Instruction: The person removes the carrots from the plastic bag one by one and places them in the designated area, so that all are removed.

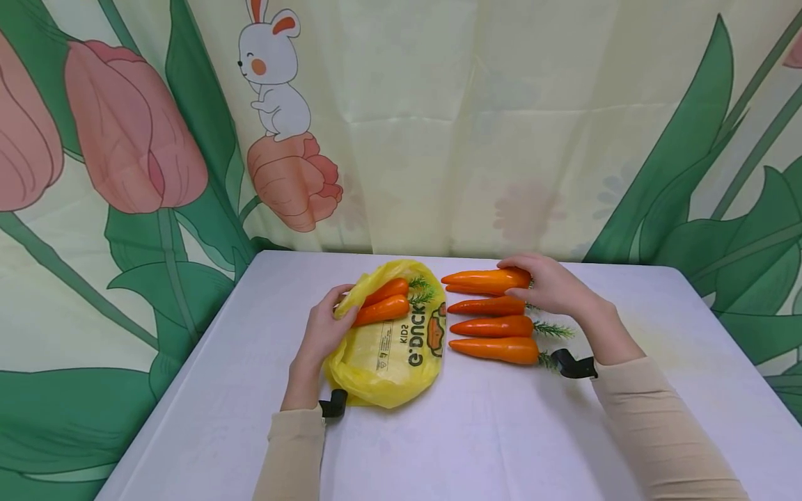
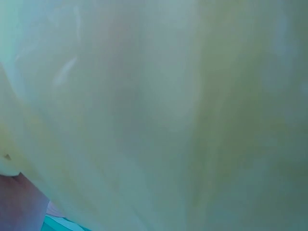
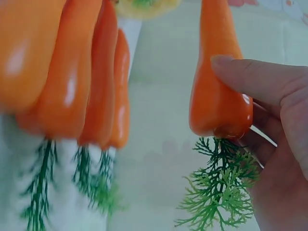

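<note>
My left hand (image 1: 322,327) grips the left edge of a yellow plastic bag (image 1: 385,386), holding its mouth up. Two orange toy carrots (image 1: 385,310) with green tops lie inside the bag. Pale, blurred bag film (image 2: 154,115) fills the left wrist view. My right hand (image 1: 548,284) pinches the thick end of another carrot (image 3: 219,91) between thumb and fingers. In the right wrist view its leafy top (image 3: 219,187) hangs below the hand. The held carrot's tip points left, toward the bag.
Several more carrots (image 1: 491,325) lie in a column on the white table (image 1: 476,431), right of the bag, tips to the left. Behind the table hangs a curtain (image 1: 413,174) printed with tulips and a rabbit.
</note>
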Demonstrator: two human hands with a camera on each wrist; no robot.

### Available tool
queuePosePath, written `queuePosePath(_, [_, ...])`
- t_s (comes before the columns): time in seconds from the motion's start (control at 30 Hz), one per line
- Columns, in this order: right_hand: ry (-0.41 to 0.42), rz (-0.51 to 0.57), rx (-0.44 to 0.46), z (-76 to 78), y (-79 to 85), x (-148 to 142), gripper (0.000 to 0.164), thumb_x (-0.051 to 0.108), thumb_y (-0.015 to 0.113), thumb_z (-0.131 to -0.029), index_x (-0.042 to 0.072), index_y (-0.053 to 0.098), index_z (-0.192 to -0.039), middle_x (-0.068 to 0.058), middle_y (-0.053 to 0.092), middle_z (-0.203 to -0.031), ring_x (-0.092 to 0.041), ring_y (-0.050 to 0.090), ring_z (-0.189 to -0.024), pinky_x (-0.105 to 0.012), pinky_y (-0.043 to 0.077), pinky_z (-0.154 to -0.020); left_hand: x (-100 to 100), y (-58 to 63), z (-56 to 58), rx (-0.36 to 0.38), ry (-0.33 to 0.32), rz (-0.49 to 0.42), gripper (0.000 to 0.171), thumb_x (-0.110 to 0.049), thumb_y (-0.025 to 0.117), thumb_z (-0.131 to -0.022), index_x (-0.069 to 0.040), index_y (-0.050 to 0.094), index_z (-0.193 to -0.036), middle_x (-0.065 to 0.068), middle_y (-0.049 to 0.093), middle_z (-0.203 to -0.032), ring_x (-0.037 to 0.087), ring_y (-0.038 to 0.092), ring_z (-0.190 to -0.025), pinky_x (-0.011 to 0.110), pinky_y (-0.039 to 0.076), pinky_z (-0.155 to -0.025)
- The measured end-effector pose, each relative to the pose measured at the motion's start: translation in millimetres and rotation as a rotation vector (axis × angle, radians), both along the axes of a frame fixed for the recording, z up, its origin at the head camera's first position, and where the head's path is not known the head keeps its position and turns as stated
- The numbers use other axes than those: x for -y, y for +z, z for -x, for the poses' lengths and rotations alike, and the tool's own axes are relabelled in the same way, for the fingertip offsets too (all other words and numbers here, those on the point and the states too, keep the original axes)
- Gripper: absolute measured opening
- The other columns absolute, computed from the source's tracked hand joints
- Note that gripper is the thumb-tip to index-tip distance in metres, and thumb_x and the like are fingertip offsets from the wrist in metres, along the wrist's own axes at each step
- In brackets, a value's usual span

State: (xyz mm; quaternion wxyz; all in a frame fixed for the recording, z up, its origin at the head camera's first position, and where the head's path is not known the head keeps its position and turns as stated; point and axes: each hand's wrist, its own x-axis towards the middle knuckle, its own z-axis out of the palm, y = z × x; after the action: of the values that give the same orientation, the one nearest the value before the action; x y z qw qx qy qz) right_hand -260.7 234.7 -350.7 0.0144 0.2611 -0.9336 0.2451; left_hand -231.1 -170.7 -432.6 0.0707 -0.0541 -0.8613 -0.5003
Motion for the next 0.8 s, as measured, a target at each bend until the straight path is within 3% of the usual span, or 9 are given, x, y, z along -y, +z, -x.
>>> queuePosePath(0.37, [0.031,0.018,-0.079,10.0,-3.5,-45.9,0.042,0.001,0.075,-0.088,-0.005,0.062,-0.127,-0.019,0.062,-0.120,-0.030,0.058,-0.096,-0.049,0.049,-0.082,-0.9,0.8,-0.3,0.016,0.012,-0.002,0.042,-0.014,0.065,-0.098,-0.013,0.056,-0.139,0.014,0.063,-0.126,0.029,0.061,-0.105,0.045,0.054,-0.090])
queuePosePath(0.8, [-0.050,0.009,-0.067,16.8,-16.1,-93.4,0.042,-0.001,0.077,-0.086,-0.006,0.063,-0.125,-0.020,0.061,-0.117,-0.031,0.055,-0.093,-0.050,0.047,-0.080,1.0,-0.8,1.0,0.030,0.011,0.011,0.042,-0.016,0.064,-0.099,-0.014,0.055,-0.140,0.014,0.062,-0.127,0.029,0.061,-0.105,0.046,0.054,-0.090])
